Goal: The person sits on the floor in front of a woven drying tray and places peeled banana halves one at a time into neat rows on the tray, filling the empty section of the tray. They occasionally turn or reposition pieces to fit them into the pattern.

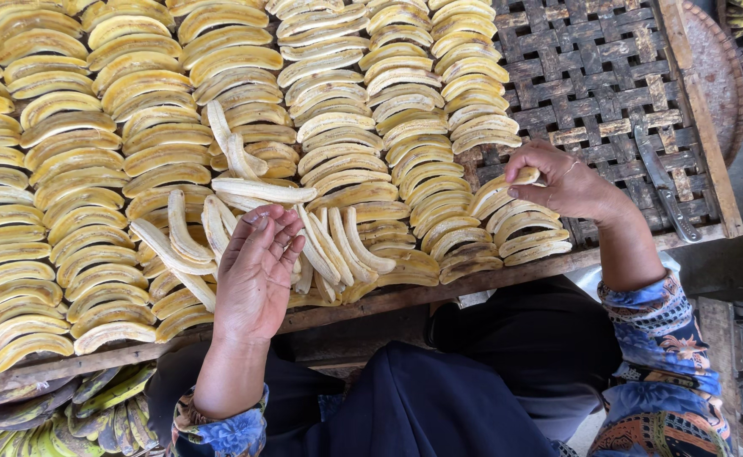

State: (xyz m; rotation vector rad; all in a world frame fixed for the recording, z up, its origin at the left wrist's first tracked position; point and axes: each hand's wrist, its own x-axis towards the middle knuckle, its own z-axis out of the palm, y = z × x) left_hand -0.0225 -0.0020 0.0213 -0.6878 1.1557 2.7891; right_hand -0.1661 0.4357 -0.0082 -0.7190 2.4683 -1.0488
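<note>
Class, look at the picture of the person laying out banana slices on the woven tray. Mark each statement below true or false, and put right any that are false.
1. The right hand holds a banana slice at the end of a row. True.
2. The left hand grips a knife. False: it rests open over a loose heap of slices; the knife lies on the bare part of the tray.
3. The tray is completely covered with slices. False: its right part is bare lattice.
4. Green banana peels lie below the tray's near edge, on the left. True.
5. The slices in the rows are dark brown. False: they are pale yellow.
</note>
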